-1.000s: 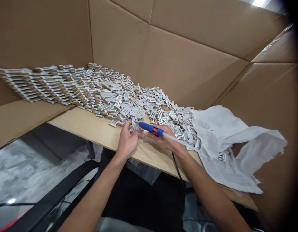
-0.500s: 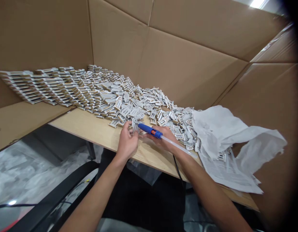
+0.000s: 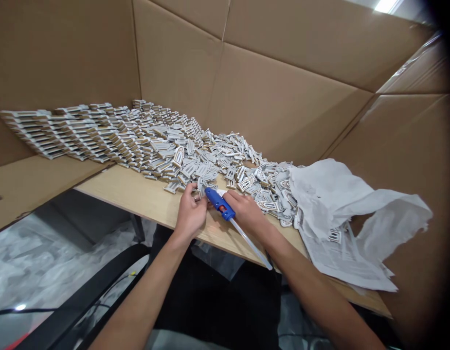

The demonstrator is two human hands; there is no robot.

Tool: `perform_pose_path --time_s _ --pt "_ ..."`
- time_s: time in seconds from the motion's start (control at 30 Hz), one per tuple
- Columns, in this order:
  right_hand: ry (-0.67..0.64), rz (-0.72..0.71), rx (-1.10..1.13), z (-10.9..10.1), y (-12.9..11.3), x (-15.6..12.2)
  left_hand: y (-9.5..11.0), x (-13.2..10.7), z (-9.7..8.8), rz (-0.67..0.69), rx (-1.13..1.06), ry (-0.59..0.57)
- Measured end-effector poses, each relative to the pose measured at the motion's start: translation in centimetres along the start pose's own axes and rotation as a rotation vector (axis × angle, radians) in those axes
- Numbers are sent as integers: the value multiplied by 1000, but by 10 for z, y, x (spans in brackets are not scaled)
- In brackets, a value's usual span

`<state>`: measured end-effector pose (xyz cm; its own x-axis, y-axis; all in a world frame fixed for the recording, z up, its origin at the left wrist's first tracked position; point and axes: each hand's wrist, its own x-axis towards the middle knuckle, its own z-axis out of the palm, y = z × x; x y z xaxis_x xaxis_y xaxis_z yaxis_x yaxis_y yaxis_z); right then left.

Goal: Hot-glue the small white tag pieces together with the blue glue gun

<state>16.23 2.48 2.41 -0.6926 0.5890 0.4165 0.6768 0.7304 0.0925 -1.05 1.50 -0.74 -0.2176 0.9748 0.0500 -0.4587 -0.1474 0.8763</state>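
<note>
Head camera view shows two hands, both the person's own: left hand [image 3: 190,215] and right hand [image 3: 246,211]. The left hand's fingers [image 3: 190,189] are curled and pinch one grey arched piece [image 3: 202,185] at the near edge of the heap. The right hand's fingers [image 3: 230,195] lie close together over one blue hot glue gun [image 3: 218,204]; the exact grip is partly hidden. The gun is tilted, its nose just beside the pinched piece; whether the two touch cannot be determined. One translucent glue stick [image 3: 251,241] runs from the gun's rear, down and toward the person, past the table's front edge.

Grey pieces [image 3: 155,141] number in the hundreds, too many to count exactly. They lie in overlapping rows at the far left and loosen into a scattered heap toward the right, on one light wood table [image 3: 137,197]. Many show arched outlines with dark inner lines; the stacked ones show tan edges.

Two paper items lie at the right: one crumpled white sheet [image 3: 341,197] and one printed sheet [image 3: 339,257] beneath it, with one piece [image 3: 334,236] resting on the paper. Cardboard walls [image 3: 283,97] stand behind the table. One black chair arm [image 3: 89,277] shows at lower left.
</note>
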Motion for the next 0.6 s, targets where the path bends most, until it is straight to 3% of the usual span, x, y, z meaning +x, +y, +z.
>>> perform_pose_path --time_s 0.13,0.2,0.27,0.4,0.5,0.6 --pt "228 90 68 -6 3 3 4 -1 5 -70 -99 55" --pt "386 203 169 -12 5 6 6 -2 4 -63 -70 14" --pt "457 383 307 -16 8 8 8 -4 2 -20 27 -23" --pt "282 675 647 -18 21 7 10 -6 -2 50 67 13" --pt "107 671 770 -15 27 4 8 -4 -2 61 -7 48" --pt "-69 599 750 -16 23 3 5 -2 0 94 -21 37"
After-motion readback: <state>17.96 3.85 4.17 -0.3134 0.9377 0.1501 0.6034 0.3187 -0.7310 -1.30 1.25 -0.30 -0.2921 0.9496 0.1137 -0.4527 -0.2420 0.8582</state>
